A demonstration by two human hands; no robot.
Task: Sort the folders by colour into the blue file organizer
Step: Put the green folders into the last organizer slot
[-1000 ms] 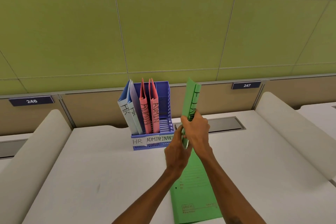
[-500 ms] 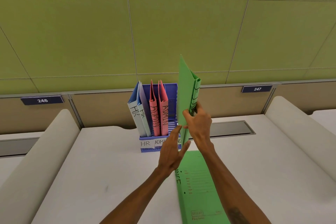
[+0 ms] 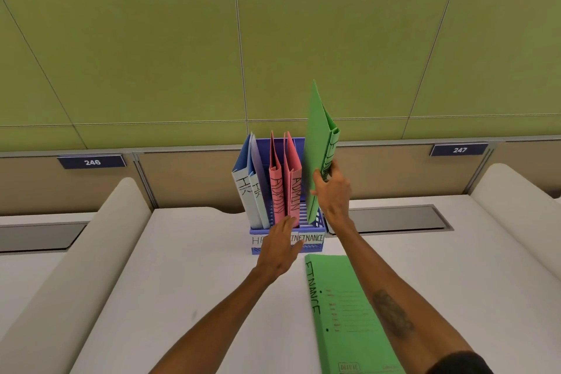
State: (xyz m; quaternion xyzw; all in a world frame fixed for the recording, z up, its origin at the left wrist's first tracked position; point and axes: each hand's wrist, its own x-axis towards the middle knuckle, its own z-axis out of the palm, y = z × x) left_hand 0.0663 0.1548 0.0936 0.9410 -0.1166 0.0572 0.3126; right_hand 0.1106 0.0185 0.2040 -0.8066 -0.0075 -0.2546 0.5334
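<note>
Right now my right hand (image 3: pixel 332 191) grips a green folder (image 3: pixel 318 155) by its spine, fingers wrapped around it, holding it upright with its lower end down in the right-hand slot of the blue organizer (image 3: pixel 317 247). That organizer stands at the far edge of the tabletop (image 3: pixel 188 276), against the divider. Two blue folders (image 3: pixel 250 188) fill its left slot and two pink folders (image 3: pixel 285 188) its middle one. My left hand (image 3: pixel 280 247) is open with fingers spread, holding nothing, in front of the organizer's labelled front; whether it touches I cannot tell. A second green folder (image 3: pixel 349 313) marked FINANCE lies flat near the tabletop's near edge, partly under my right forearm.
</note>
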